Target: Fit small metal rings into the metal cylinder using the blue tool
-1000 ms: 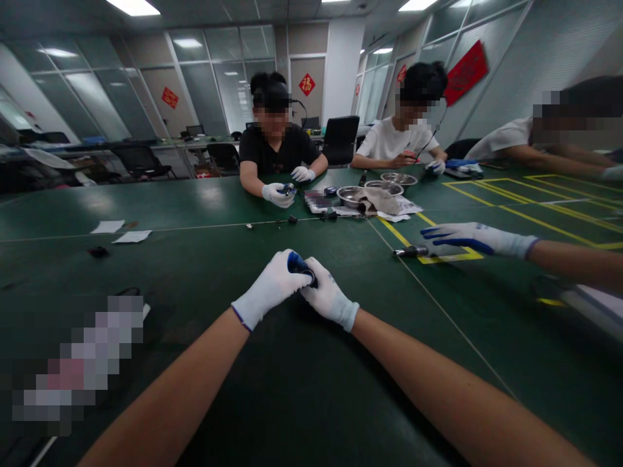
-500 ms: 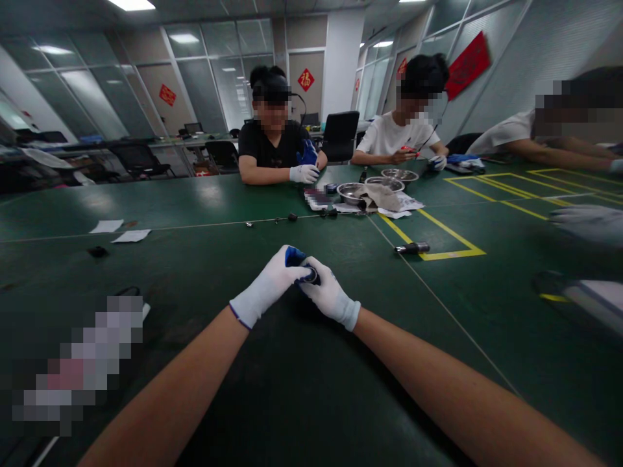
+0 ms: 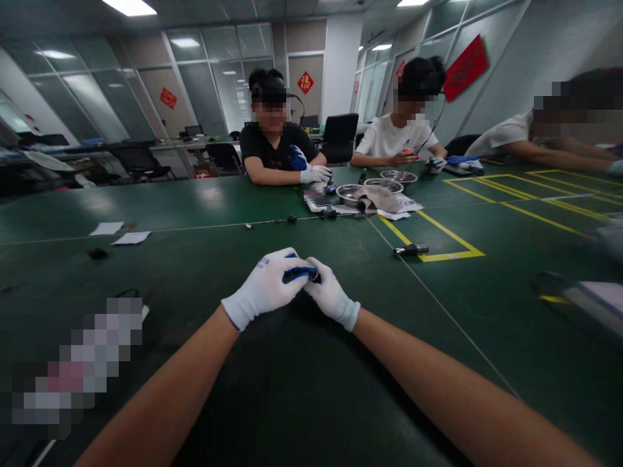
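Note:
Both my hands wear white gloves with blue palms and meet above the green table (image 3: 233, 402). Between them is a small dark round part with a metallic rim (image 3: 313, 275), mostly covered by fingers, so its kind cannot be made out. My right hand (image 3: 331, 293) is closed around it from the right. My left hand (image 3: 270, 282) presses thumb and fingers together at its left side, back of the glove turned up. Away to the right, a black and silver cylindrical tool (image 3: 411, 250) lies by a yellow tape outline (image 3: 452, 257).
Metal bowls (image 3: 350, 194), a grey cloth (image 3: 377, 198) and papers lie farther back, before two seated co-workers (image 3: 277, 152). Small dark parts (image 3: 292, 218) dot the table seam. White papers (image 3: 131, 238) and a blurred-out long object (image 3: 82, 363) are at left. Another person's arm reaches in at right.
My left hand has rolled over, showing more of the glove's back, and its wrist has shifted slightly left. My right hand stays in place around the round part.

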Available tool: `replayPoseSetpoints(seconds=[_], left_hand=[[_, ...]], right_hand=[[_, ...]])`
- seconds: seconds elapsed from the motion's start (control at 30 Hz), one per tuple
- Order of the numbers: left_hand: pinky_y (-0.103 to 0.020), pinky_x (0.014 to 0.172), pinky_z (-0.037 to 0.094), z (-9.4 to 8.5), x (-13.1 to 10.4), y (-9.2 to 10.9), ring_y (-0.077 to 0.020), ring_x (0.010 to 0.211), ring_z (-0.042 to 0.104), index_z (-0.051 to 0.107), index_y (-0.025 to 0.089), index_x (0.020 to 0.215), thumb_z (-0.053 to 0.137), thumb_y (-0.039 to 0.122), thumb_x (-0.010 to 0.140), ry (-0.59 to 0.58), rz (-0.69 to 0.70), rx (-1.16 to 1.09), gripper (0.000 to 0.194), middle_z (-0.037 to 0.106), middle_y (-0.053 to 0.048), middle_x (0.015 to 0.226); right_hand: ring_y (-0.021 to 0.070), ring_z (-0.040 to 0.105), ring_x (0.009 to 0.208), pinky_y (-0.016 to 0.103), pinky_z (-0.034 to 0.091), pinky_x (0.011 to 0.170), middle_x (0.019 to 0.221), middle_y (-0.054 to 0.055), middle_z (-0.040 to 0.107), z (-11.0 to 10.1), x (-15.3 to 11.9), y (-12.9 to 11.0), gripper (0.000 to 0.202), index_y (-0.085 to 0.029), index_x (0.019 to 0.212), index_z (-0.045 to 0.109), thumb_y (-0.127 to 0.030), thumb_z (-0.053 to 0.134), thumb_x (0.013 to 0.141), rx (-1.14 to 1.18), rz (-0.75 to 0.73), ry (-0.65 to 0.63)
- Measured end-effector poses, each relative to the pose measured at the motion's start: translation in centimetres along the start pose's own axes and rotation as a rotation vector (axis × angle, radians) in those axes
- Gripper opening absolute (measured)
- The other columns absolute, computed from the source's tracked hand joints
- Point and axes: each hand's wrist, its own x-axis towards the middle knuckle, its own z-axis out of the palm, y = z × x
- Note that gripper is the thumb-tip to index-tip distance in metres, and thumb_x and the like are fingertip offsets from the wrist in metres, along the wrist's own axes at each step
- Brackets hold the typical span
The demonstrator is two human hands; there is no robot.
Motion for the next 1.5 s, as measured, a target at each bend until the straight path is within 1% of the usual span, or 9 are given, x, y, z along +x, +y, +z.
replayPoseSetpoints(seconds=[0.17,0.37,0.6,0.8,0.9,1.07,1.27,1.43,1.5], left_hand=[[-0.037,0.087,0.053,0.2,0.1,0.0,-0.0233,0.095,0.066,0.079,0.023,0.104,0.060,0.023,0.094,-0.060,0.012,0.078,0.021,0.069,-0.007,0.100],[-0.038,0.095,0.053,-0.7,0.3,0.4,-0.0241,0.099,0.067,0.078,0.022,0.100,0.064,0.023,0.091,-0.124,-0.108,0.033,0.017,0.071,-0.006,0.105],[-0.040,0.098,0.052,-0.5,0.3,-0.2,-0.0239,0.098,0.066,0.071,0.020,0.100,0.067,0.022,0.088,-0.116,-0.136,-0.046,0.012,0.071,-0.007,0.103],[-0.039,0.088,0.055,-1.0,0.4,0.4,-0.0242,0.093,0.068,0.065,0.021,0.100,0.057,0.026,0.095,-0.017,-0.232,-0.132,0.011,0.073,-0.006,0.099],[-0.040,0.094,0.055,-1.2,0.6,0.2,-0.0241,0.100,0.069,0.068,0.022,0.101,0.062,0.025,0.091,0.008,-0.216,-0.230,0.012,0.075,-0.005,0.103],[-0.042,0.101,0.055,-1.1,0.7,-0.5,-0.0240,0.103,0.071,0.072,0.020,0.100,0.069,0.023,0.083,-0.018,-0.186,-0.388,0.017,0.077,-0.005,0.105],[-0.040,0.096,0.057,-0.8,0.5,0.0,-0.0231,0.100,0.071,0.072,0.020,0.098,0.065,0.017,0.084,0.021,-0.187,-0.321,0.016,0.076,-0.005,0.101],[-0.039,0.100,0.055,-0.7,0.5,0.4,-0.0233,0.105,0.071,0.070,0.022,0.106,0.068,0.016,0.082,0.047,-0.180,-0.287,0.024,0.076,-0.004,0.107],[-0.040,0.100,0.055,-0.8,0.5,0.3,-0.0238,0.104,0.071,0.072,0.021,0.104,0.068,0.017,0.083,0.038,-0.183,-0.279,0.022,0.077,-0.004,0.107]], right_hand=[[0.0163,0.052,0.070,0.030,0.042,0.065,0.073,-0.004,0.054,-0.2,0.1,-0.2,0.012,-0.023,0.079,0.050,-0.030,0.060,0.077,-0.011,-0.013,-0.018],[0.0167,0.054,0.072,0.031,0.043,0.067,0.075,-0.004,0.056,-0.2,0.0,-0.6,0.014,-0.023,0.081,0.052,-0.033,0.062,0.079,-0.066,-0.010,-0.048],[0.0172,0.056,0.076,0.033,0.047,0.073,0.082,-0.002,0.059,-0.2,-0.2,-0.5,0.013,-0.023,0.084,0.054,-0.031,0.064,0.080,-0.113,-0.033,-0.054],[0.0189,0.057,0.074,0.033,0.048,0.069,0.079,-0.002,0.060,0.1,-0.1,0.2,0.013,-0.023,0.084,0.054,-0.030,0.062,0.077,-0.065,-0.012,0.009],[0.0196,0.058,0.076,0.034,0.049,0.070,0.080,-0.001,0.061,0.0,0.0,0.3,0.013,-0.023,0.085,0.055,-0.029,0.064,0.076,-0.073,-0.005,0.017],[0.0202,0.058,0.076,0.034,0.049,0.071,0.073,-0.003,0.057,0.0,0.0,0.4,0.013,-0.024,0.083,0.055,-0.030,0.064,0.076,-0.079,0.015,0.036],[0.0205,0.059,0.075,0.035,0.050,0.071,0.074,-0.002,0.058,0.0,0.0,0.3,0.014,-0.023,0.083,0.055,-0.034,0.063,0.080,-0.045,0.000,0.023],[0.0220,0.061,0.082,0.037,0.051,0.076,0.082,0.001,0.062,0.1,0.0,0.4,0.015,-0.023,0.087,0.058,-0.036,0.063,0.082,0.020,-0.031,0.007],[0.0211,0.060,0.079,0.036,0.050,0.075,0.081,0.001,0.062,0.1,0.1,0.4,0.015,-0.023,0.087,0.057,-0.035,0.063,0.081,-0.003,-0.009,0.019]])
